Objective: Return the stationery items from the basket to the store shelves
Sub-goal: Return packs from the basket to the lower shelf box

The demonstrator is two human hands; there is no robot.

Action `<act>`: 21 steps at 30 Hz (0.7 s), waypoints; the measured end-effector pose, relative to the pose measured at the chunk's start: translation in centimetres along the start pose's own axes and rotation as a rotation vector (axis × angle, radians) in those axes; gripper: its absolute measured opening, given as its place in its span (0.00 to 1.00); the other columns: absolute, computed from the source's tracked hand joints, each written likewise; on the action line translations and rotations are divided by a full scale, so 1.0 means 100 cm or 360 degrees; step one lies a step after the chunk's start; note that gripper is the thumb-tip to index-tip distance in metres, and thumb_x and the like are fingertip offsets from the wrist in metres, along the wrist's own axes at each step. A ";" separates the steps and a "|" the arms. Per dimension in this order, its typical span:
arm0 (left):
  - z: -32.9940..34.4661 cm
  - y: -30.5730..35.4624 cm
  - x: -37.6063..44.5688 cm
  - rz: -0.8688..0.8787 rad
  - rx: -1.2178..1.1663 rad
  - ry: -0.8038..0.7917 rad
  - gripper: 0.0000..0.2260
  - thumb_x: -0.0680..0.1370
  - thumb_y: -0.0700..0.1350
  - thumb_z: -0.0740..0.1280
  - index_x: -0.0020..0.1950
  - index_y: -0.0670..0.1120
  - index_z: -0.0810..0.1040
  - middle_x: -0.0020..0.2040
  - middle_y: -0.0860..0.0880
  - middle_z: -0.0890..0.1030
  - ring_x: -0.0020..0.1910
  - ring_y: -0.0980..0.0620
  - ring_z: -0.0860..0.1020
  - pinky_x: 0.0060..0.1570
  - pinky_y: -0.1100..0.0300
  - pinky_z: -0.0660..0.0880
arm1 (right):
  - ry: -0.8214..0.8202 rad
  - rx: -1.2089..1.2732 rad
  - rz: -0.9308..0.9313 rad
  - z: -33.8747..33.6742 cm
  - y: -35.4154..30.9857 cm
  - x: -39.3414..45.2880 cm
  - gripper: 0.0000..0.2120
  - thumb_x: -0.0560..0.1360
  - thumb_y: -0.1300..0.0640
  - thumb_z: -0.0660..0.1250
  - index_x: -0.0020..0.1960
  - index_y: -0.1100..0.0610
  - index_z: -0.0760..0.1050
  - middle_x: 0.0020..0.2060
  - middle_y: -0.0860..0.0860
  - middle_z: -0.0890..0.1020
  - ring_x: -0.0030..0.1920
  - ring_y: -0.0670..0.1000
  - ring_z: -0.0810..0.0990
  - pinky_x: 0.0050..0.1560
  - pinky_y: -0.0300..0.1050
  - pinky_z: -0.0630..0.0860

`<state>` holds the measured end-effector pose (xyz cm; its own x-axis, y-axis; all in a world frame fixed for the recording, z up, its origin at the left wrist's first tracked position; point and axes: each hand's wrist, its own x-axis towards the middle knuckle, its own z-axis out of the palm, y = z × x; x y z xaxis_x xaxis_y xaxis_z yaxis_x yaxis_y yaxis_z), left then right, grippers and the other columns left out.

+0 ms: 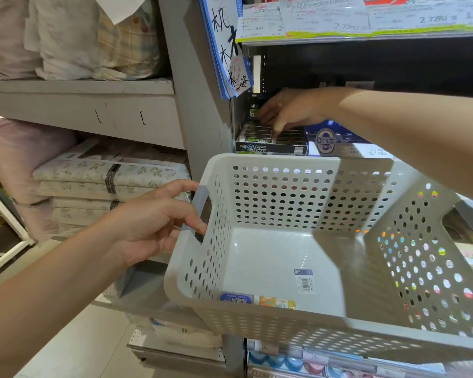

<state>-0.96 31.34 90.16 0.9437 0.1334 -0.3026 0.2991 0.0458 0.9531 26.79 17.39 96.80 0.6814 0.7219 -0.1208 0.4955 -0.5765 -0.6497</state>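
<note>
Head view: left hand [159, 222] grips handle of white perforated basket [271, 162], held below shelf. Right hand [290, 110] reaches into shelf, fingers curled down onto black display box [271, 143]; whether it holds anything, cannot tell. Two small packets [257, 300] lie at basket's near wall, well apart from right hand.

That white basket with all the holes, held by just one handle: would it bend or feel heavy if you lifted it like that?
Probably stiff: the basket keeps its boxy shape though only the left hand grips its handle cutout. Likely light, since its walls are mostly holes and only a couple of small packets lie inside. It may tip toward the unsupported side.
</note>
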 end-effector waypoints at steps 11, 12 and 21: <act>0.001 -0.001 0.000 -0.0005 -0.0009 0.0016 0.29 0.56 0.31 0.66 0.56 0.49 0.77 0.44 0.36 0.83 0.34 0.43 0.81 0.26 0.56 0.79 | 0.0441 -0.0275 0.0030 0.009 0.000 0.001 0.28 0.67 0.66 0.74 0.66 0.61 0.73 0.61 0.58 0.78 0.61 0.58 0.76 0.63 0.49 0.73; 0.002 -0.001 -0.001 -0.0005 -0.0007 0.0016 0.29 0.56 0.31 0.66 0.55 0.49 0.77 0.43 0.36 0.83 0.34 0.43 0.81 0.26 0.56 0.79 | 0.0441 -0.0251 0.0028 0.009 -0.001 0.000 0.29 0.66 0.66 0.75 0.66 0.61 0.73 0.60 0.58 0.78 0.60 0.58 0.76 0.63 0.49 0.74; 0.004 0.001 -0.002 0.0001 0.0000 0.0026 0.27 0.57 0.31 0.65 0.53 0.49 0.76 0.39 0.39 0.84 0.31 0.45 0.82 0.23 0.59 0.77 | 0.0397 -0.0116 -0.0075 0.011 0.001 -0.004 0.26 0.71 0.72 0.67 0.68 0.61 0.70 0.61 0.56 0.75 0.57 0.54 0.76 0.53 0.43 0.78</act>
<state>-1.08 30.88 90.32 0.9414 0.1498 -0.3021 0.2986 0.0460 0.9533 25.96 17.46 95.98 0.7638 0.6372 0.1031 0.5614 -0.5769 -0.5934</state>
